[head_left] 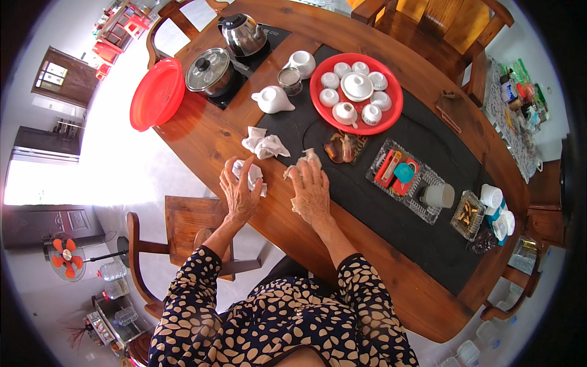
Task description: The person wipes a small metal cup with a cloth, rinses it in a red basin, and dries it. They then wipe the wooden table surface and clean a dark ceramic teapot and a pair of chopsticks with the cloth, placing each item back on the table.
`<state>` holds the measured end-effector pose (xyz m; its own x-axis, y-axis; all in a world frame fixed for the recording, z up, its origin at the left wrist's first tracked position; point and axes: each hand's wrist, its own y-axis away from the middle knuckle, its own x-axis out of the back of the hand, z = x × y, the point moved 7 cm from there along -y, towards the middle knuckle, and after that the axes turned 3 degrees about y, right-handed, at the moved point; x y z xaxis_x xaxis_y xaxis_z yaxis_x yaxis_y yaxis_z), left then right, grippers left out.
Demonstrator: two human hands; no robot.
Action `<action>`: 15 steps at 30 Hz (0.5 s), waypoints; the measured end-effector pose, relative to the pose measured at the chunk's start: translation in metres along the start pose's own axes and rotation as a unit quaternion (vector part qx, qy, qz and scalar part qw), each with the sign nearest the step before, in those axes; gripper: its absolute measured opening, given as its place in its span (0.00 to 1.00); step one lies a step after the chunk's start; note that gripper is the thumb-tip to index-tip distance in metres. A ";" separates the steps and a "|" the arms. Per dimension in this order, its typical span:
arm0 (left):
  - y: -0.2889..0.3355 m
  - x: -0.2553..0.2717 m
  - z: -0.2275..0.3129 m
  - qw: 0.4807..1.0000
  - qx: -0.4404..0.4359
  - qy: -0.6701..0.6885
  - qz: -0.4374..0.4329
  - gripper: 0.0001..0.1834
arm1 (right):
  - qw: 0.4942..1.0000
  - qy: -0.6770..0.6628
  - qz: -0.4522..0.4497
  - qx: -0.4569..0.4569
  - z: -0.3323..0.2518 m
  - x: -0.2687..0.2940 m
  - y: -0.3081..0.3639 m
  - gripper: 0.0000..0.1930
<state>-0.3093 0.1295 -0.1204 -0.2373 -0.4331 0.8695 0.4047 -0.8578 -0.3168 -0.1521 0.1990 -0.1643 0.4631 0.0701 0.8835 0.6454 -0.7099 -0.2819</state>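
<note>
My right hand (312, 194) presses down on a beige cloth (310, 158) at the table's near edge. The cloth shows beyond the fingertips and beside the palm. To its left, my left hand (239, 194) has its fingers apart over a crumpled white tissue (252, 174), partly hidden by the hand. More crumpled white tissues (269, 147) lie just beyond. A white teapot (273, 100) rests farther off, close to a glass jar (290, 79) and a white pitcher (302, 63). Brown tea ornaments (343, 148) sit ahead of my right hand.
A red tray (392, 92) holds white cups and a lidded bowl (356, 85). At left stand a red basin (158, 95), lidded pot (210, 70) and kettle (243, 35). Rightward are a glass tray (382, 153), ashtray (468, 214) and white bottles (491, 196). A wooden chair (189, 220) adjoins the table.
</note>
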 end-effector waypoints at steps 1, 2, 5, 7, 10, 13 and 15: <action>-0.007 -0.004 -0.001 1.000 -0.019 -0.013 -0.007 0.37 | 1.000 0.003 -0.022 0.004 -0.003 0.002 -0.005 0.33; -0.013 -0.008 -0.002 0.999 -0.035 -0.026 -0.012 0.37 | 1.000 -0.011 -0.019 0.016 -0.004 0.004 -0.003 0.31; -0.023 -0.022 -0.001 0.994 -0.089 -0.049 -0.038 0.39 | 0.999 -0.016 -0.029 0.025 0.007 0.018 0.034 0.25; -0.026 -0.029 -0.003 0.991 -0.109 -0.069 -0.045 0.39 | 0.999 0.012 -0.047 -0.008 0.014 0.039 0.065 0.22; -0.039 -0.039 -0.001 0.987 -0.083 -0.087 -0.105 0.37 | 0.996 0.047 -0.028 -0.068 0.020 0.049 0.091 0.20; -0.035 -0.044 -0.011 0.984 -0.096 -0.095 -0.112 0.30 | 0.991 0.092 0.010 -0.097 0.018 0.034 0.085 0.18; -0.032 -0.043 -0.025 0.985 -0.104 -0.098 -0.095 0.25 | 0.989 0.107 0.025 -0.102 0.012 0.022 0.069 0.18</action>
<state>-0.3343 0.1686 -0.1569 -0.1082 -0.2161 0.9704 0.1742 -0.9651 -0.1955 -0.0904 0.1601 -0.1687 0.3381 -0.1023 0.9355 0.4793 -0.8368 -0.2647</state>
